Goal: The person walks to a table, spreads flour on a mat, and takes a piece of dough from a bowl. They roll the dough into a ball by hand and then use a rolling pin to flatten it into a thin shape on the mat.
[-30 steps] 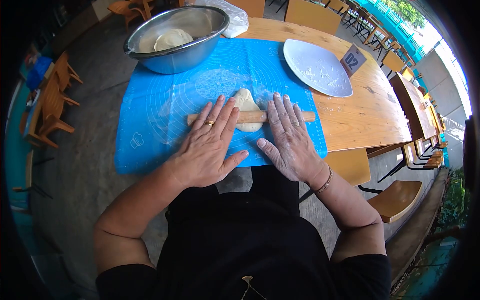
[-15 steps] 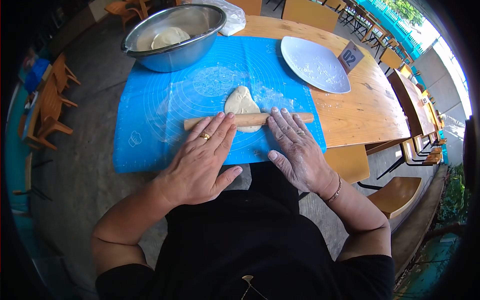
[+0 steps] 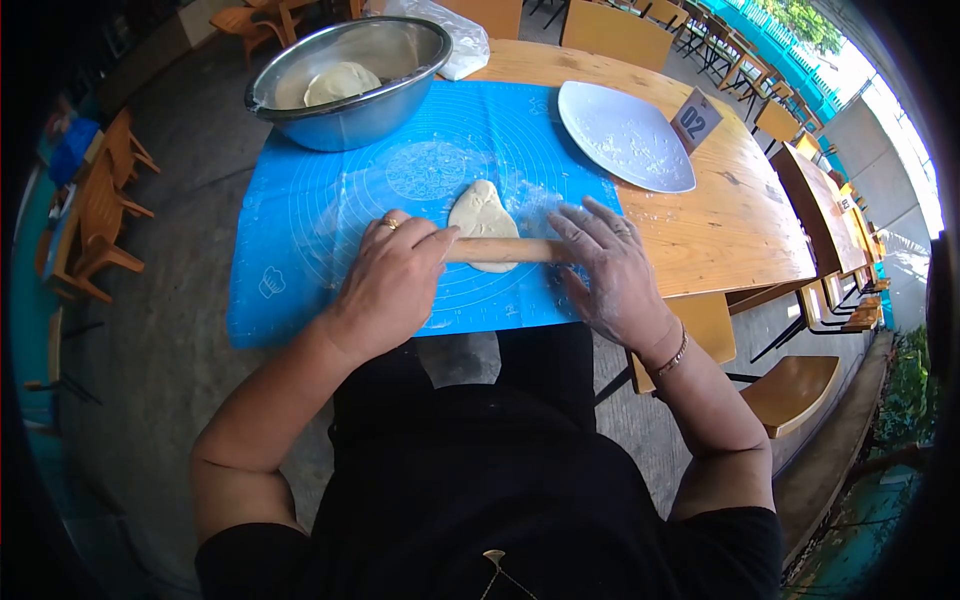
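Observation:
A wooden rolling pin (image 3: 505, 250) lies crosswise over a flat, rounded piece of dough (image 3: 482, 212). The dough narrows toward its far end, and a small edge shows on my side of the pin. My left hand (image 3: 392, 280) wraps its curled fingers round the pin's left end. At the right end, my right hand (image 3: 615, 268), dusted with flour, holds the pin between fingers and thumb. Beneath everything is a blue baking mat (image 3: 300, 245) with printed circles and patches of flour.
A metal bowl (image 3: 345, 130) at the back left holds a ball of dough (image 3: 342, 82). Behind it lies a clear plastic bag (image 3: 462, 45). On the wooden table (image 3: 740, 240) stand a flour-dusted white plate (image 3: 625, 140) and a number card (image 3: 695, 120). Chairs surround the area.
Both hands have gone from lying flat on the rolling pin to gripping its ends. My left fingers have curled, and my right hand has shifted slightly right.

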The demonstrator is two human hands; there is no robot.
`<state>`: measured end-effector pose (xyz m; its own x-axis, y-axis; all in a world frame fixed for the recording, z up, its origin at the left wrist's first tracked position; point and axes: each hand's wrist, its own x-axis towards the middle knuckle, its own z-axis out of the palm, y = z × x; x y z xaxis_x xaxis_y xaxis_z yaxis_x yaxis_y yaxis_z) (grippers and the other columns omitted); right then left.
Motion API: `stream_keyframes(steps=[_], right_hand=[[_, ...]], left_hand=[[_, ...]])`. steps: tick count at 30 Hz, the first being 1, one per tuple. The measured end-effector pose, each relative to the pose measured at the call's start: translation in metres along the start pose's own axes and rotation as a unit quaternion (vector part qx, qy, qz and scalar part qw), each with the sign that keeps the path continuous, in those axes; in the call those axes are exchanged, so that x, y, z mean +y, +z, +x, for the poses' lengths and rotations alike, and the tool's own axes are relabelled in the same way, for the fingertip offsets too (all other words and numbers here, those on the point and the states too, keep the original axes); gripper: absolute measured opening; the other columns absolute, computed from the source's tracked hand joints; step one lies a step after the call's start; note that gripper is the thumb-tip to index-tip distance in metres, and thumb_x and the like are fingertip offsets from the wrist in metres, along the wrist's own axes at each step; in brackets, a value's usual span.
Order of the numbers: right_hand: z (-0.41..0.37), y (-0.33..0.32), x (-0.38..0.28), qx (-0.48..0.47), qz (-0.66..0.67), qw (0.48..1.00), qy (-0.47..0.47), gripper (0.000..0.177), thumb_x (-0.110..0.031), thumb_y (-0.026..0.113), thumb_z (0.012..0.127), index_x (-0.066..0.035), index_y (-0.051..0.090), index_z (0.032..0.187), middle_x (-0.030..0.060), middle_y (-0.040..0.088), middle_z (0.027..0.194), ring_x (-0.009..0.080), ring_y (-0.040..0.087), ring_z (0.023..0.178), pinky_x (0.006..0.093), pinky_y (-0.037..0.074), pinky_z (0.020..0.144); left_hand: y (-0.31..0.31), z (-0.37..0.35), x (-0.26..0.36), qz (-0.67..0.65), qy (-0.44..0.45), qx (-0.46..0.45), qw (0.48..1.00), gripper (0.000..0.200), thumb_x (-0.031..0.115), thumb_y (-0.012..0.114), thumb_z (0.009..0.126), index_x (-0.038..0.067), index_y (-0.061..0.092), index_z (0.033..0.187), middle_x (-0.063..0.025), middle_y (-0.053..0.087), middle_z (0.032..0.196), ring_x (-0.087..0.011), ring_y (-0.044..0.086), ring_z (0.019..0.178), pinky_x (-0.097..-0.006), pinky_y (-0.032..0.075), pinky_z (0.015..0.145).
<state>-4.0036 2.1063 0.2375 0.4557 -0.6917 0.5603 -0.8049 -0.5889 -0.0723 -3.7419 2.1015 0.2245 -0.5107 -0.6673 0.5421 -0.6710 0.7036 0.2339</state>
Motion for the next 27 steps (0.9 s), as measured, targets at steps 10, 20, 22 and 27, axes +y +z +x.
stream_keyframes(steps=[10,20,22,27], right_hand=[[0.02,-0.032,0.007,-0.098,0.191,0.975,0.057,0.033,0.009,0.064,0.068,-0.002,0.067,0.098,0.0129,0.059,0.088,0.0325,0.059,0.084,0.0401,0.05,0.075],[0.037,0.027,0.029,-0.068,0.143,0.987,0.004,0.033,0.001,0.066,0.071,-0.002,0.071,0.104,0.0136,0.056,0.092,0.0309,0.056,0.091,0.039,0.048,0.086],[0.037,0.032,0.024,-0.142,0.079,0.987,0.014,0.042,-0.016,0.064,0.083,-0.001,0.063,0.122,0.0194,0.056,0.116,0.0381,0.05,0.115,0.0431,0.04,0.102],[0.041,0.053,0.016,-0.143,-0.064,0.987,0.027,0.079,-0.056,0.03,0.098,0.007,0.029,0.146,0.0292,0.028,0.151,0.0454,0.014,0.144,0.0529,0.013,0.117]], left_hand=[[-0.02,-0.004,0.018,-0.069,-0.001,0.008,0.998,0.033,-0.007,0.064,0.076,-0.004,0.061,0.109,-0.0165,0.059,0.098,-0.0326,0.057,0.088,-0.0414,0.047,0.078],[-0.019,0.027,-0.027,-0.052,-0.066,-0.124,0.989,0.026,0.002,0.063,0.083,-0.003,0.064,0.109,-0.0171,0.06,0.109,-0.0328,0.055,0.103,-0.0422,0.044,0.088],[-0.008,0.023,-0.031,-0.033,-0.087,-0.153,0.984,0.029,0.005,0.06,0.087,-0.005,0.062,0.115,-0.02,0.057,0.121,-0.0346,0.052,0.114,-0.0434,0.042,0.095],[0.008,0.03,-0.025,0.185,-0.084,-0.225,0.953,0.071,0.045,0.031,0.103,-0.01,0.022,0.146,-0.0261,0.017,0.155,-0.0373,0.005,0.147,-0.0466,0.007,0.12]])
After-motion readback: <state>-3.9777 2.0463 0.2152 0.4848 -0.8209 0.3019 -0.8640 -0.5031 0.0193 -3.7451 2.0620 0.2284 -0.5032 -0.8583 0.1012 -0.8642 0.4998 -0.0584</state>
